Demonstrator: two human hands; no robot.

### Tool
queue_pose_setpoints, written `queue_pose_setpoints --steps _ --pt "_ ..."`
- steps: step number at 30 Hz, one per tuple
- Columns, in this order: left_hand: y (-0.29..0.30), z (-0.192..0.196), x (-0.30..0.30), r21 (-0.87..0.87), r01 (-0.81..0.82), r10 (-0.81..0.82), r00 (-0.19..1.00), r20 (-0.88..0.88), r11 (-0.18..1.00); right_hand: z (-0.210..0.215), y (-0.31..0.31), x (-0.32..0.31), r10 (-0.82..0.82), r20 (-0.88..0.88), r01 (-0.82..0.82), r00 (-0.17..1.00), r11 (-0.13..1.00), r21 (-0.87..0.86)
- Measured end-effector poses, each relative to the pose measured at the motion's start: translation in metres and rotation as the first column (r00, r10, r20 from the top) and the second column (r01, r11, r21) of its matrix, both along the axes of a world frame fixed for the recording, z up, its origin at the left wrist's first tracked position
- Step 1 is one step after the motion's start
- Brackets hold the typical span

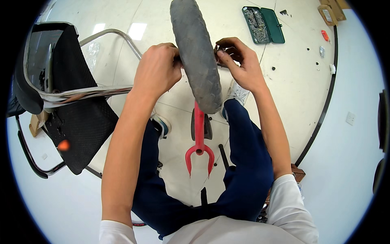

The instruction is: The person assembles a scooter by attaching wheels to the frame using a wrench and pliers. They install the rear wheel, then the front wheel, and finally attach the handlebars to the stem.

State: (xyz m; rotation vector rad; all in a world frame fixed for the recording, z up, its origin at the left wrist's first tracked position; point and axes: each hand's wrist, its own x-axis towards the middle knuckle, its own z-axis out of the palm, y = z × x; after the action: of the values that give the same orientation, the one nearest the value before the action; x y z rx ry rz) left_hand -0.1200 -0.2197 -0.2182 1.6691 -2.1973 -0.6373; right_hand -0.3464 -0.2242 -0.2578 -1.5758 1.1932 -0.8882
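A small wheel with a worn grey rubber tyre stands on edge between my hands, attached to a red frame that ends in a two-pronged fork toward me. My left hand is closed at the wheel's left side near its middle; the fingertips are hidden there. On the other side, my right hand has thumb and fingers pinched around something small and dark by the wheel's hub. What it holds cannot be made out.
At left is a black mesh chair with chrome tubing, loose dark bits on its seat. A green case of screws lies open at the far right. An orange-red item and small parts dot the floor. A black bar lies between my legs.
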Motion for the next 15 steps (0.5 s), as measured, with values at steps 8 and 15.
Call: queue_pose_setpoints --steps 8,15 --pt "0.0000 -0.0003 0.0022 0.023 0.002 -0.002 1.000 -0.018 1.000 -0.0077 -0.0052 -0.0071 -0.058 0.225 0.008 0.973 0.976 0.217" --pt "0.0014 -0.0004 0.0022 0.052 -0.020 0.021 0.999 -0.027 0.998 -0.0070 -0.0051 -0.0067 -0.059 0.278 -0.019 0.959 0.962 0.271"
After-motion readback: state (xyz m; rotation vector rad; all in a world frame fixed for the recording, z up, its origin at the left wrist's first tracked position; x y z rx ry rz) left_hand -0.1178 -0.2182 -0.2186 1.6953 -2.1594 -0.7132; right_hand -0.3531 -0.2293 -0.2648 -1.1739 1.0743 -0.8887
